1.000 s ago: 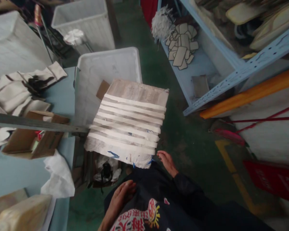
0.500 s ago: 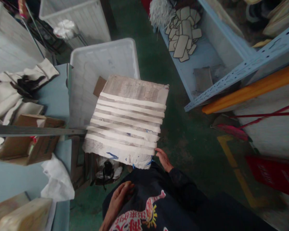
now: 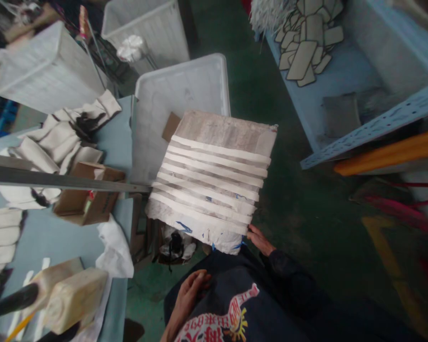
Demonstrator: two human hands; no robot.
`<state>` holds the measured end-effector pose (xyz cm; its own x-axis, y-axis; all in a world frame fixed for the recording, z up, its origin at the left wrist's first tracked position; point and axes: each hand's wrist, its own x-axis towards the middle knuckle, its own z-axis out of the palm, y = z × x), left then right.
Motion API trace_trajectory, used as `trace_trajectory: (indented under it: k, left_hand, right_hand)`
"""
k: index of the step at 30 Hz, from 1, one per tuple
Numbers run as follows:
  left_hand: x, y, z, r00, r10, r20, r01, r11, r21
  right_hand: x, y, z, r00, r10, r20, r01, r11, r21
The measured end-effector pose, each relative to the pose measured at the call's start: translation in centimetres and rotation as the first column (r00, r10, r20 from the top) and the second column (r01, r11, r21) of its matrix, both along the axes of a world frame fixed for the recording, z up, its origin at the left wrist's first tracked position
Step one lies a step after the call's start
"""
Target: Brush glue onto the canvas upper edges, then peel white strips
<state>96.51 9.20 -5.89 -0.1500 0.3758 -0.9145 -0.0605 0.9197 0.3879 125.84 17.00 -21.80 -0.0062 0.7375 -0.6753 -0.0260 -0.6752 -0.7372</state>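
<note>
A worn, flat board [image 3: 231,127] lies tilted in front of me, its top crossed by several pale strips [image 3: 214,176] in rows. Torn whitish covering and blue bits show along its near edge. My right hand [image 3: 261,241] is at the board's lower right edge, fingers bent against it near the end of the lowest strip; the fingertips are partly hidden. Over the dark apron [image 3: 221,294] rests my left hand [image 3: 194,288], apart from the board, fingers loosely bent and nothing visible in them.
Behind the board stands a white plastic bin [image 3: 185,85]. On the left, a blue-grey table [image 3: 117,232] carries a cardboard box [image 3: 89,194], pale cut pieces and yellowish containers [image 3: 74,299]. A metal bar [image 3: 57,179] reaches the board. To the right is a blue shelf [image 3: 356,71] with pads [image 3: 303,59].
The view has swung left, so everything sits further right and more of the table shows. Both hands keep their places relative to the board and apron.
</note>
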Motion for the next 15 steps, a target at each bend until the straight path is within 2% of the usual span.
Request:
trace_trajectory:
  k: [10, 15]
  left_hand:
    - [0.2, -1.4, -1.3, 0.994, 0.095, 0.061, -0.100, 0.992, 0.077]
    - [-0.4, -1.7, -1.6, 0.990, 0.110, 0.083, -0.115, 0.991, 0.064]
  right_hand:
    - [0.7, -1.3, -0.9, 0.956, 0.144, 0.255, -0.169, 0.983, 0.077]
    - [1.0, -2.1, -0.2, 0.920, 0.187, 0.345, -0.228, 0.970, 0.084]
